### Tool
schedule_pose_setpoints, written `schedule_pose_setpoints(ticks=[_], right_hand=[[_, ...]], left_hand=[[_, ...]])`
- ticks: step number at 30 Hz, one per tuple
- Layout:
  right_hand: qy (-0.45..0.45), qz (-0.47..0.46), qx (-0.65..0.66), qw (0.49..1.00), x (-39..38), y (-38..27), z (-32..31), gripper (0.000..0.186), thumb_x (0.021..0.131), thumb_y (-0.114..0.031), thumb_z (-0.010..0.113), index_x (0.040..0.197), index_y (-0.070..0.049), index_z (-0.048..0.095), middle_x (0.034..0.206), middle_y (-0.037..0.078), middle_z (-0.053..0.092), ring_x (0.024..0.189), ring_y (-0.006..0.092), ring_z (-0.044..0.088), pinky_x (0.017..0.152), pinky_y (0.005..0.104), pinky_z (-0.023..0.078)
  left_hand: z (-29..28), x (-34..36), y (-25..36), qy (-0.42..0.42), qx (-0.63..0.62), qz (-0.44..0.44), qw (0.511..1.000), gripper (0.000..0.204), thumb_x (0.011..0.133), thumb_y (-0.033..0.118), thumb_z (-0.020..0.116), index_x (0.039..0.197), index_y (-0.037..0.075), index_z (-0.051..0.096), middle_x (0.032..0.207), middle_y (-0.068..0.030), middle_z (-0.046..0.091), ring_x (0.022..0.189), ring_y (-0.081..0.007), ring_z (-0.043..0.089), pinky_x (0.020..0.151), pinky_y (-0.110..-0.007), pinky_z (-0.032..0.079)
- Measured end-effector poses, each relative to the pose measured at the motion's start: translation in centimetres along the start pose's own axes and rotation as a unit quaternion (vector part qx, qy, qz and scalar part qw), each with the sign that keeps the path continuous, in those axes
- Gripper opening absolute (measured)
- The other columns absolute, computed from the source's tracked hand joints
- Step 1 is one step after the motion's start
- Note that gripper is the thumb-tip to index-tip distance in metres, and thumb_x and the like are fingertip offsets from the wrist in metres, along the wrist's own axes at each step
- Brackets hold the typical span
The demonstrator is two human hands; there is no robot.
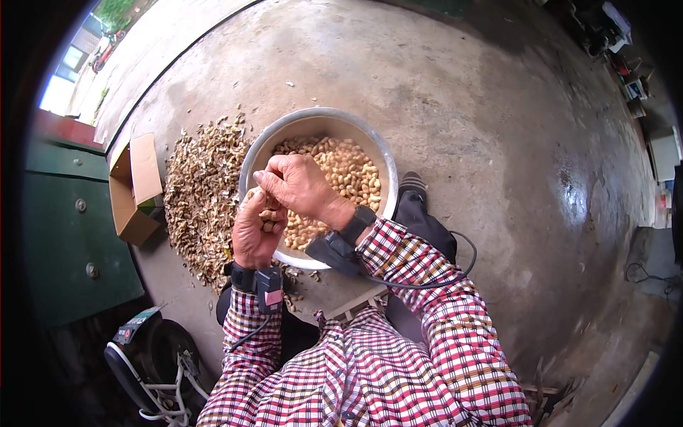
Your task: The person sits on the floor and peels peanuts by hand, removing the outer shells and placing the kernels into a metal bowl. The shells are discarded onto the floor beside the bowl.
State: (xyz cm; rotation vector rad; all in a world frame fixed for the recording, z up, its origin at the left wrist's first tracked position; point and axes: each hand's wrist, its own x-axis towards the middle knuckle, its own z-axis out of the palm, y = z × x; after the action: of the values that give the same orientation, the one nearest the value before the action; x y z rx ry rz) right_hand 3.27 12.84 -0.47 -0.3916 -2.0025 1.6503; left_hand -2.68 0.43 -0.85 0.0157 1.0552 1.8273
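Observation:
My left hand (pixel 255 235) is curled around several unshelled peanuts (pixel 269 213), which show between its fingers and palm. Its thumb and fingertips meet those of my right hand (pixel 297 186), which is closed in a pinch. Whatever the right fingers grip is hidden behind them. Both hands are over the left side of a wide metal basin (pixel 389 164). Unshelled tan peanuts (pixel 348 171) fill much of its bottom, with darker pieces toward the back. Left of the basin, a broad heap of broken peanut shells (pixel 206 192) covers the floor.
An open cardboard box (pixel 135 188) stands beyond the shells, beside a green cabinet (pixel 78 235). At the lower left is a white-framed object with a dark wheel (pixel 171 356). A black cable (pixel 469 263) loops off my right wrist. My shoe (pixel 413 183) rests right of the basin.

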Motion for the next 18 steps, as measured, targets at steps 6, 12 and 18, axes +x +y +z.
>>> schedule_pose_setpoints(ticks=[6,12,18], right_hand=[[-0.039,0.011,-0.003,0.999,-0.1,-0.5,-0.6,0.036,0.081,-0.032,0.057,0.065,0.000,0.056,0.056,0.008,0.056,0.049,0.0127,0.055,0.044,0.0263,0.042],[-0.079,0.018,-0.043,0.996,0.0,-0.5,-1.1,0.043,0.082,-0.039,0.054,0.060,-0.002,0.056,0.052,0.008,0.055,0.048,0.0136,0.056,0.043,0.0273,0.041],[-0.041,-0.026,-0.089,0.995,-0.1,-0.2,-0.9,0.044,0.082,-0.039,0.053,0.058,-0.002,0.055,0.051,0.010,0.054,0.047,0.0167,0.056,0.043,0.0302,0.041]], left_hand=[[-0.2,0.0,0.2,-0.013,0.013,0.002,1.000,0.019,0.079,0.025,0.060,0.085,0.008,0.053,0.070,-0.0015,0.053,0.059,-0.0133,0.048,0.048,-0.023,0.036],[0.2,-0.3,-0.1,-0.001,-0.007,0.003,1.000,0.021,0.080,0.027,0.058,0.082,0.007,0.054,0.067,-0.0026,0.053,0.057,-0.0136,0.049,0.045,-0.023,0.036],[0.1,-0.2,0.0,-0.045,-0.007,-0.013,0.999,0.022,0.076,0.026,0.063,0.084,0.008,0.053,0.068,-0.0018,0.053,0.058,-0.0131,0.051,0.046,-0.021,0.036]])
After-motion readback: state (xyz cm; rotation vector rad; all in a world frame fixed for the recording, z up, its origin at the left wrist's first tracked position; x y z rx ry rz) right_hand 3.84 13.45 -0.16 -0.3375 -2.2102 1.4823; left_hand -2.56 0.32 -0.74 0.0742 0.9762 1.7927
